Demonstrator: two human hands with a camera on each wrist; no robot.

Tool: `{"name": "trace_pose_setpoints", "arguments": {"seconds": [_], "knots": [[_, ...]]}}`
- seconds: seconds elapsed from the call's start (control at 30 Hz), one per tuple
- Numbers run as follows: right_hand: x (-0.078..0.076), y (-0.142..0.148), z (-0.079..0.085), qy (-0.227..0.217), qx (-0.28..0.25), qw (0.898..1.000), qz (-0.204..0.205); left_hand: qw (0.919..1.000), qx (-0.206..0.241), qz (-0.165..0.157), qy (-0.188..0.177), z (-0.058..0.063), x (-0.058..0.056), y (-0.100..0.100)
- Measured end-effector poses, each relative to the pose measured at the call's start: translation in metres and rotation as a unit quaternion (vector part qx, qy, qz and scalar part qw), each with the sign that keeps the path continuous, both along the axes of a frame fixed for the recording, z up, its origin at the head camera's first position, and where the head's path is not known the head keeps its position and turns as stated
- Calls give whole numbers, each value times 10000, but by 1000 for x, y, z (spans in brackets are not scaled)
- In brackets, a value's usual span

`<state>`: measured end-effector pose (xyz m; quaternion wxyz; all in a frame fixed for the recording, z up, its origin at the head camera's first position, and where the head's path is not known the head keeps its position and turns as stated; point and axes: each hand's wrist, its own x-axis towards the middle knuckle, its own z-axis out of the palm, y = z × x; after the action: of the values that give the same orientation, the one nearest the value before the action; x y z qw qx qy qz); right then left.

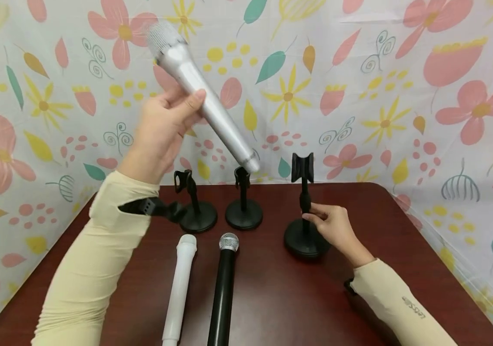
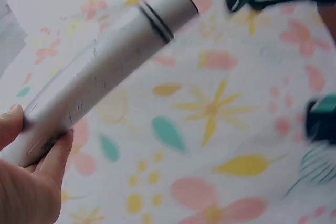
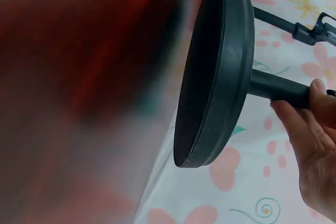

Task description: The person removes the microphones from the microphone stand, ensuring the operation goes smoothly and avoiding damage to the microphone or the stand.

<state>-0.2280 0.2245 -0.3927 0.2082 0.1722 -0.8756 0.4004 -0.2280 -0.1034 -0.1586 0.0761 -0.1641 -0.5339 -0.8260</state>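
My left hand (image 1: 160, 129) grips a silver microphone (image 1: 212, 108) by its handle, high in front of the wall cloth. Its mesh head points up and left, and its tail slants down to the right. In the left wrist view, the fingers curl round the pale handle (image 2: 105, 66). On the right, my right hand (image 1: 330, 228) pinches the stem of a black microphone stand (image 1: 304, 197) below its clip. The stand's round base (image 3: 236, 72) shows its dark underside in the right wrist view. The clip on top looks unoccupied.
Two other black microphone stands (image 1: 199, 216) (image 1: 244, 215) stand at the table's back. A white microphone (image 1: 179, 288) and a black microphone (image 1: 222, 288) with a silver mesh head lie in front. Flower-patterned cloth (image 1: 359, 105) hangs behind the dark red table (image 1: 268, 298).
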Motion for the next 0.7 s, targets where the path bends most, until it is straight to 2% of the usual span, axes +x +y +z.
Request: {"name": "trace_pose_setpoints", "arguments": {"seconds": [0.1, 0.17, 0.27, 0.53, 0.7], "knots": [[-2, -1, 7, -13, -95, 9999, 109, 9962, -722, -396, -292, -18, 8, 5], [-4, -1, 10, -68, -168, 9997, 157, 9899, -1212, -619, -397, -34, 12, 12], [-8, -1, 11, -147, -271, 9993, 195, 9799, -1708, -878, -533, -57, 16, 18], [-19, 4, 9, 169, -291, 9994, 90, 9581, -2344, -1429, -816, -101, 29, 27], [-24, 2, 11, 184, -339, 9993, 31, 9456, -2658, -1576, -1021, -125, 35, 34]]}}
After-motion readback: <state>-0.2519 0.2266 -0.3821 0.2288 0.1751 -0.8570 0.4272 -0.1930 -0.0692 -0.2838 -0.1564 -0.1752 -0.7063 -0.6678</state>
